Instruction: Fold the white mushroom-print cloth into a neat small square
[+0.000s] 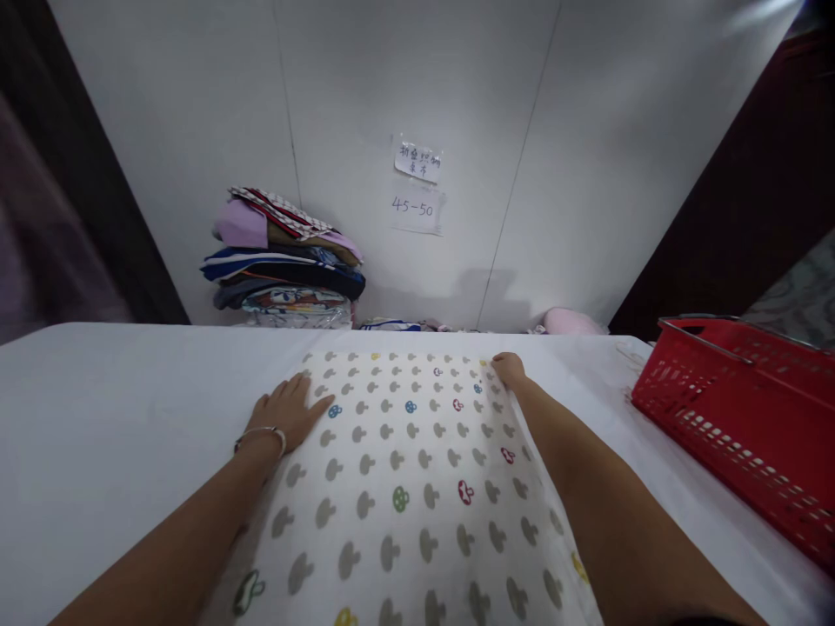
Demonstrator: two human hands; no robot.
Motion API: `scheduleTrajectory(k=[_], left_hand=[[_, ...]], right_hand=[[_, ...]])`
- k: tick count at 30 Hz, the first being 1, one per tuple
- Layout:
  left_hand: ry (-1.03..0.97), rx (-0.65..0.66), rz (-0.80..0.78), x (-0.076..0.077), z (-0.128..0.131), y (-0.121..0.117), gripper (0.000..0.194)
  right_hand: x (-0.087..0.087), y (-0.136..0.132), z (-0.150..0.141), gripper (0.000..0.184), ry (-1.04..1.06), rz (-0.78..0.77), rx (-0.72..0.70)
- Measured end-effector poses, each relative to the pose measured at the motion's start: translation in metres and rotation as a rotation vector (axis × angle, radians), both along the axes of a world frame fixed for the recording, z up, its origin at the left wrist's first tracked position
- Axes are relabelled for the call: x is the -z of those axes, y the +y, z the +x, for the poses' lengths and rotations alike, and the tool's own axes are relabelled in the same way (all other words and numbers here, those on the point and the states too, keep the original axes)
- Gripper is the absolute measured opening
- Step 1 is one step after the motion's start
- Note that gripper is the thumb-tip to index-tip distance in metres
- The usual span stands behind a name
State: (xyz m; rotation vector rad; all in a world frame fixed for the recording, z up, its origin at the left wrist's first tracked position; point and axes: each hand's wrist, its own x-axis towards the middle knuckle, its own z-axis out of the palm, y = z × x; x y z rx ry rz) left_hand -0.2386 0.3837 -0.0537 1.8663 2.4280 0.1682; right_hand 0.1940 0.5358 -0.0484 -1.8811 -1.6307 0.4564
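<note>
Mushroom-printed cloth [417,474] lies at lower centre of the frame, already spread mostly smooth; whether layers lie folded beneath, I cannot tell. The left hand [287,410] rests open on its upper left edge; the right hand [510,369], curled, seems to pinch its upper right corner. A white table [130,417] carries it.

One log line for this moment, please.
left hand: open on white mushroom-print cloth; right hand: at its far right corner; red plastic basket: right side
</note>
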Motion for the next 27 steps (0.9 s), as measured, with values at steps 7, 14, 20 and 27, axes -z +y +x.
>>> scheduleTrajectory(k=[7,14,20,27], left_hand=[[0.001,-0.001,-0.013,0.0015,-0.0009,0.0005,0.084],[-0.001,0.005,-0.016,-0.0023,0.0009,-0.0010,0.082],[0.004,0.010,-0.002,-0.0015,0.0008,-0.0015,0.081],[0.018,0.000,0.000,-0.0023,0.0018,-0.0016,0.080]], right_hand=[[0.0029,0.0029,0.0025,0.032,0.088,-0.013,-0.070],[0.0055,0.0057,-0.0025,0.019,0.012,-0.038,-0.038],[0.0028,0.0061,-0.0026,0.017,-0.085,-0.063,0.018],[0.0019,0.0055,-0.0019,0.022,-0.165,-0.014,0.059]])
